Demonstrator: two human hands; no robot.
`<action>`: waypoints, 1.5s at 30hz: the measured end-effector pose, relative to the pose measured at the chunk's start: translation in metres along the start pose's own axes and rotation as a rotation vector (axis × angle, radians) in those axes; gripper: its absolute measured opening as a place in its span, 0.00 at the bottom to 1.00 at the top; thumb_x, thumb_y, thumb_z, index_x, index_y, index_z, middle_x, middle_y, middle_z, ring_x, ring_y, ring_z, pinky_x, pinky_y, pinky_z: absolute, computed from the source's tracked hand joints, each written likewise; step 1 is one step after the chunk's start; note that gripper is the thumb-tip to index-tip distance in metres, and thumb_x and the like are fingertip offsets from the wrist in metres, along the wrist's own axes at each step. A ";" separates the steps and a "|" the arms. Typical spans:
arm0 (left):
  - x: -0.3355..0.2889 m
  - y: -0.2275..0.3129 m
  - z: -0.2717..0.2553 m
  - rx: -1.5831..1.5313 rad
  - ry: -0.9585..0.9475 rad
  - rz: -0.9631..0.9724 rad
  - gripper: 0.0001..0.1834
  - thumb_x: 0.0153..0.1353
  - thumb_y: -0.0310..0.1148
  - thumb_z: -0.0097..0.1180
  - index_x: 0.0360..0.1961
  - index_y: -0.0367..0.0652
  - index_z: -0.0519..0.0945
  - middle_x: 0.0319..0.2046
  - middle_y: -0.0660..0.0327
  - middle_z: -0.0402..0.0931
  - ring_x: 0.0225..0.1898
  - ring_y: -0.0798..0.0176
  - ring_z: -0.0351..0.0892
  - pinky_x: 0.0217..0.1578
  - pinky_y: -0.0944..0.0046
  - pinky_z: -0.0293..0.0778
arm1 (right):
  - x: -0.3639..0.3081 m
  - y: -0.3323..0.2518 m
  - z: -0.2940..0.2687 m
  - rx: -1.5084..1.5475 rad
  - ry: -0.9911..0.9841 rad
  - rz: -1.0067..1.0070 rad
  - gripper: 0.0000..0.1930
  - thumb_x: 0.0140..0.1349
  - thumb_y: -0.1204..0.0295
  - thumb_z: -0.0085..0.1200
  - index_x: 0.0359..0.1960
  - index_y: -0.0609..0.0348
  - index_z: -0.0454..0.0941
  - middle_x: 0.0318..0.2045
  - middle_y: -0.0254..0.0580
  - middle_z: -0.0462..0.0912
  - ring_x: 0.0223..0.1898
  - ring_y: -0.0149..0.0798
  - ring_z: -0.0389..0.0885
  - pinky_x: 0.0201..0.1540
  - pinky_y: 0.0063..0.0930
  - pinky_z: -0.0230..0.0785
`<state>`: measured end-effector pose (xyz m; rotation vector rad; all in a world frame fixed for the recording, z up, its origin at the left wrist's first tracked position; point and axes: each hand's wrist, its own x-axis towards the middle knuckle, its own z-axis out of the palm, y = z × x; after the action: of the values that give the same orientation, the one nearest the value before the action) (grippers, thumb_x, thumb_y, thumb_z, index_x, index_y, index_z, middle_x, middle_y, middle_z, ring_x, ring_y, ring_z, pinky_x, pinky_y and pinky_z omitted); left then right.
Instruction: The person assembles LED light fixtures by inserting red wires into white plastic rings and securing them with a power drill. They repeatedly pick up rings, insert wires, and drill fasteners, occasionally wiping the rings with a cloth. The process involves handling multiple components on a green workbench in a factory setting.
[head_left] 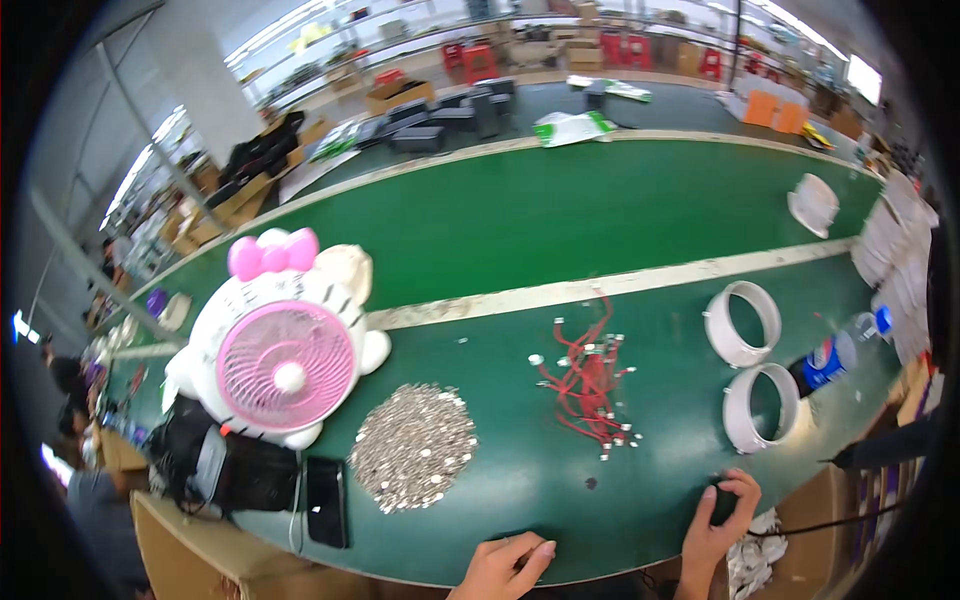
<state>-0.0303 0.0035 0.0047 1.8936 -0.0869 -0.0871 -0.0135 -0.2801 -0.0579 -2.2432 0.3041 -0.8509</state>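
Observation:
My left hand [507, 568] rests at the near table edge with its fingers curled; a dark sliver shows beside them, but what they hold, if anything, is hidden. Further right, my right hand [722, 525] is closed around a small black object [722, 503], its thumb and fingers bent about it. A black cord [825, 522] runs up to this hand from the right. Beyond my hands lies a tangle of red wires with white connectors [590, 385]. A heap of small silvery metal pieces [415, 447] is spread left of the wires.
At left stands a white-and-pink cat-shaped fan [285, 365], with a black bag [245, 470] and phone [327, 503] nearby. White plastic rings [742, 325] and a blue-capped bottle [840, 352] sit at right. A pale strip [600, 282] crosses the table; open cardboard boxes [215, 545] flank the near edge.

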 end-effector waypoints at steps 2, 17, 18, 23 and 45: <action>-0.002 -0.002 -0.001 0.011 -0.001 -0.045 0.09 0.70 0.29 0.62 0.31 0.37 0.82 0.22 0.50 0.75 0.23 0.47 0.77 0.28 0.56 0.72 | -0.002 0.000 -0.001 0.008 0.001 0.000 0.07 0.64 0.80 0.56 0.41 0.62 0.72 0.50 0.53 0.79 0.55 0.52 0.77 0.66 0.45 0.64; -0.008 -0.025 0.002 0.060 0.012 -0.017 0.08 0.72 0.32 0.63 0.40 0.36 0.86 0.24 0.60 0.81 0.22 0.72 0.76 0.25 0.67 0.71 | -0.010 0.004 -0.007 0.179 0.052 -0.042 0.20 0.61 0.80 0.61 0.53 0.61 0.68 0.59 0.54 0.72 0.62 0.53 0.71 0.71 0.47 0.59; -0.009 -0.027 0.004 0.068 0.019 0.010 0.08 0.71 0.31 0.63 0.40 0.37 0.86 0.23 0.59 0.81 0.21 0.72 0.76 0.25 0.67 0.71 | -0.010 0.005 -0.004 0.173 0.047 -0.054 0.20 0.60 0.79 0.62 0.53 0.61 0.69 0.59 0.55 0.73 0.62 0.53 0.72 0.70 0.47 0.60; -0.010 -0.030 0.014 0.248 -0.015 0.126 0.05 0.68 0.30 0.66 0.39 0.38 0.86 0.23 0.60 0.82 0.19 0.68 0.78 0.24 0.67 0.73 | 0.005 -0.004 -0.018 0.144 -0.141 0.025 0.30 0.60 0.81 0.63 0.65 0.64 0.70 0.66 0.58 0.70 0.55 0.50 0.75 0.55 0.42 0.71; -0.024 -0.048 0.004 0.119 -0.006 0.270 0.12 0.75 0.38 0.57 0.42 0.40 0.81 0.29 0.53 0.82 0.30 0.47 0.82 0.33 0.52 0.76 | -0.037 -0.038 -0.089 -0.149 -0.316 -0.228 0.13 0.65 0.72 0.70 0.49 0.62 0.87 0.40 0.51 0.87 0.33 0.43 0.86 0.36 0.36 0.80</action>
<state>-0.0535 0.0178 -0.0413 1.9825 -0.3569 0.0987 -0.1009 -0.2841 -0.0019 -2.5414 -0.0387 -0.5868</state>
